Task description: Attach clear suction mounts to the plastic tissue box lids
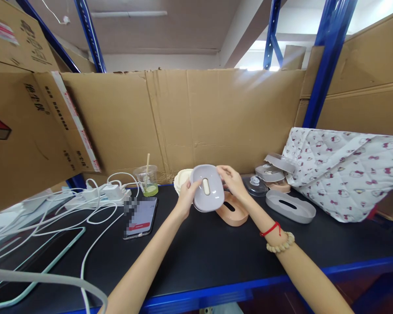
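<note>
Both hands grip a lilac oval plastic lid w/ slot [207,188]: left hand [185,197] one edge, right hand [233,181] the other. Looks mid-fitting; next probably needs lining it up over the peach oval plastic base [233,213].

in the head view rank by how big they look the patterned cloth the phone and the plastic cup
1. patterned cloth, by far largest.
2. phone.
3. plastic cup, smallest, though it stands farther back, so the gap with the phone is unsure.

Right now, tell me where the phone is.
In the head view the phone lies on the black table, left of the left hand, just below the plastic cup.
</note>
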Tool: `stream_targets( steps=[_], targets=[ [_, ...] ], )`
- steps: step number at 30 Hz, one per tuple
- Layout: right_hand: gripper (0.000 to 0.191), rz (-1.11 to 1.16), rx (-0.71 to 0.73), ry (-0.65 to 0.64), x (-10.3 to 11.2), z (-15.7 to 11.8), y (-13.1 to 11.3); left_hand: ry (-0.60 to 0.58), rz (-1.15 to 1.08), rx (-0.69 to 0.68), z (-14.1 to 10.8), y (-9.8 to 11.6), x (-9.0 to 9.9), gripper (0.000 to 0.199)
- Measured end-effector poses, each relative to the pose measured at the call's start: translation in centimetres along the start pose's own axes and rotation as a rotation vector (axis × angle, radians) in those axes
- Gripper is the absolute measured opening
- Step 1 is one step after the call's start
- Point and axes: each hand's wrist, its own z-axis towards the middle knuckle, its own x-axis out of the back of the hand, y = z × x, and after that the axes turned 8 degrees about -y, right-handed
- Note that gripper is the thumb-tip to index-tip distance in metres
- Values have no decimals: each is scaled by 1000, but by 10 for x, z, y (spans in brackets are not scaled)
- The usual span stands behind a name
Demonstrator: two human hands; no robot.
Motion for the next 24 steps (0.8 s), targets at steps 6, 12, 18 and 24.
stream_targets(
  steps=[6, 12, 18, 24],
  targets=[
    [73, -523, -121, 249, 32, 20, 44, 181, -259, 129, 1, 11, -2, 30],
    [67, -671, -142, 218, 36, 37, 83, 56, -291, 228, -6, 9, -10, 50],
    [49, -782, -142, 184, 28, 27, 65, 46, -179, 143, -3, 8, -6, 72],
    [55, -960, -42, 20, 19, 14, 50, 49, -157, 130, -3, 11, -3, 56]
  ],
)
